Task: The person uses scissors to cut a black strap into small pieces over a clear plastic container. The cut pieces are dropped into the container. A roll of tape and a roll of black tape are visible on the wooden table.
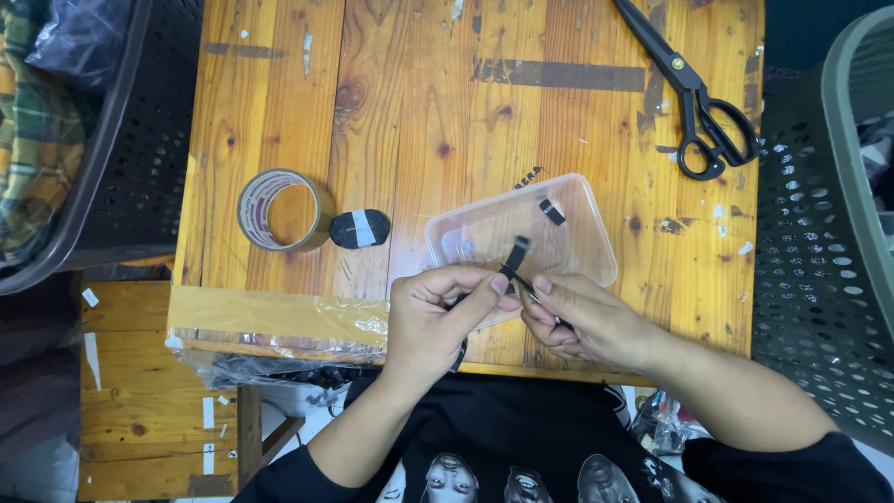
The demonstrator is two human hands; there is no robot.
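Note:
My left hand and my right hand meet over the near edge of a wooden table. Together their fingertips pinch a thin black strap whose free end sticks up over a clear plastic tray. Inside that tray lies a small black piece. Part of the strap is hidden under my fingers.
A roll of brown tape and a small black roll with a white band sit left of the tray. Black scissors lie at the far right corner. Perforated baskets flank the table; clear plastic hangs off its near left edge.

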